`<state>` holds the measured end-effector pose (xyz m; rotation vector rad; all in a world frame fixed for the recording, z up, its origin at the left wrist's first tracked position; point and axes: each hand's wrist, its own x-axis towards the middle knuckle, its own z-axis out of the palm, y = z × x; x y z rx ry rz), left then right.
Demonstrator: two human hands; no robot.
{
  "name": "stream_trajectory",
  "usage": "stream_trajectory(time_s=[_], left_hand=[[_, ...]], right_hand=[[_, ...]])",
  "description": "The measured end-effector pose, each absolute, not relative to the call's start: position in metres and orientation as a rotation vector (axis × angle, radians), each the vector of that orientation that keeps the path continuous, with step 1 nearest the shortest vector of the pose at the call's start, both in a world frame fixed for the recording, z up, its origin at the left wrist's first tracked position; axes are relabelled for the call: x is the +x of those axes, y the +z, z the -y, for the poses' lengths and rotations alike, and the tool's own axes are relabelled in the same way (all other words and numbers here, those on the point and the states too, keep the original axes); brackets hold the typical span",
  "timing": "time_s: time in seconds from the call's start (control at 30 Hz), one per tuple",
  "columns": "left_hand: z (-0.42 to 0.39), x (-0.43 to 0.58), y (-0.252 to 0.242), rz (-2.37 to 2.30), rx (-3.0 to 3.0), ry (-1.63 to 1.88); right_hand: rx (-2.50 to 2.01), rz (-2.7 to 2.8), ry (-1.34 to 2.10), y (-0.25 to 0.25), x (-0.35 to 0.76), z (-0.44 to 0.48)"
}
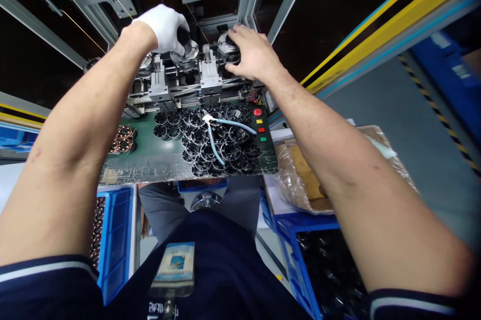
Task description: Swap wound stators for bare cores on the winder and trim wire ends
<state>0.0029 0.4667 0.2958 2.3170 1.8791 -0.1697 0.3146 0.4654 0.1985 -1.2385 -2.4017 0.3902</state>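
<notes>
My left hand (165,27) wears a white glove. Its fingers close round a black slotted motor stator core (184,39) at the middle round metal holder (186,58) of the winding machine. Bare, my right hand (253,53) curves round the right-hand metal holder (226,48), fingers over its top and thumb at its lower side. Whatever lies under that palm is hidden. Below the holders, many black stator cores (200,135) lie heaped on the green bench (161,160). Light-blue-handled cutting pliers (213,142) rest on the heap. Copper-wound stators (123,140) stand at the bench's left.
A panel of coloured buttons (260,129) sits at the bench's right end. Blue bins (116,240) flank my legs, the left one with wound stators. A plastic-lined carton (300,180) stands right. Machine frame posts (289,7) and taut wires surround my arms.
</notes>
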Motion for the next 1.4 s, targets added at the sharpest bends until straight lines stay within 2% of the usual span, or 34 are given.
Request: stream_trajectory(time_s=[0.27, 0.4, 0.53, 0.63, 0.77, 0.9, 1.03, 1.2, 1.4], left_hand=[[-0.487, 0.004, 0.304, -1.949, 2.213, -0.324], [-0.453, 0.033, 0.306, -2.033, 2.225, -0.369], [-0.41, 0.06, 0.266, -2.078, 2.292, -0.203], [-0.406, 0.061, 0.236, -2.084, 2.277, -0.13], [-0.406, 0.008, 0.244, -1.916, 2.374, 0.017], [-0.368, -0.114, 0.273, -1.943, 2.484, 0.319], [-0.323, -0.21, 0.265, -2.203, 2.291, 0.1], [-0.311, -0.226, 0.241, -2.272, 2.188, -0.091], [-0.303, -0.229, 0.232, -2.276, 2.246, 0.027]], right_hand=[[-1.221, 2.393, 0.362, 0.195, 0.317, -0.467], [-1.187, 2.354, 0.443, 0.195, 0.317, -0.467], [-1.123, 2.379, 0.491, 0.195, 0.315, -0.468], [-1.112, 2.433, 0.474, 0.191, 0.316, -0.473], [-1.079, 2.565, 0.335, 0.182, 0.32, -0.485], [-1.047, 2.659, 0.212, 0.17, 0.323, -0.495], [-1.097, 2.684, 0.14, 0.172, 0.318, -0.494], [-1.246, 2.762, 0.211, 0.21, 0.303, -0.487], [-1.404, 2.714, 0.148, 0.234, 0.288, -0.462]])
